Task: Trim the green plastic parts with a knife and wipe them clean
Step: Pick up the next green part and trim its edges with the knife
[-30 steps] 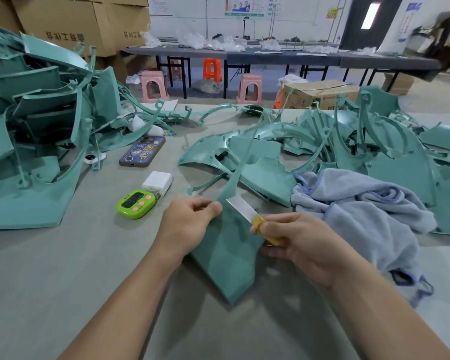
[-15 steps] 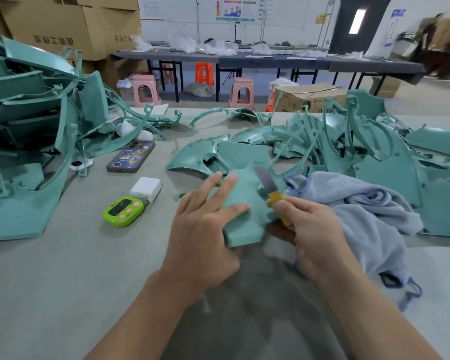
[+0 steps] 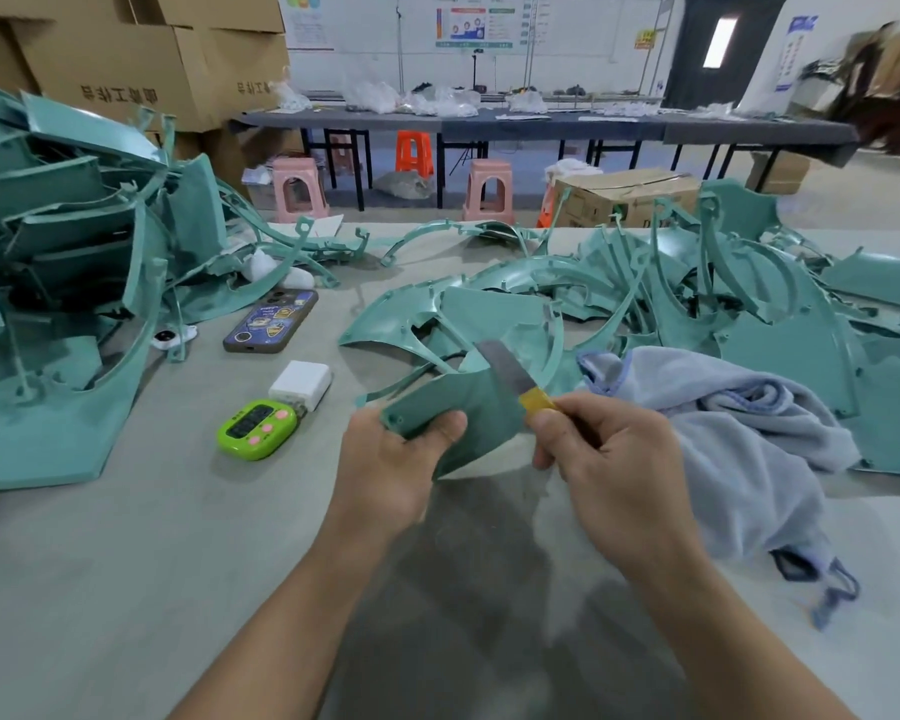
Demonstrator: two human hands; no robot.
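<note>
My left hand (image 3: 396, 465) grips a green plastic part (image 3: 463, 413) by its near left end and holds it above the table, thumb on top. My right hand (image 3: 609, 459) holds a knife (image 3: 510, 371) with a yellow-wrapped handle. Its grey blade points up and away and lies against the part's right edge. A light blue cloth (image 3: 739, 433) lies crumpled just right of my right hand. More green parts lie heaped behind (image 3: 697, 304) and stacked at the left (image 3: 63, 283).
On the grey table (image 3: 126, 589) sit a green timer (image 3: 257, 428), a white charger block (image 3: 301, 383), a phone (image 3: 272, 322) and a small white round device (image 3: 167, 336). Cardboard boxes (image 3: 126, 70), stools and a long dark table stand behind.
My left hand went from pressing the part flat with spread fingers to gripping its left end, and the part turned and rose. The knife blade stays at its right edge.
</note>
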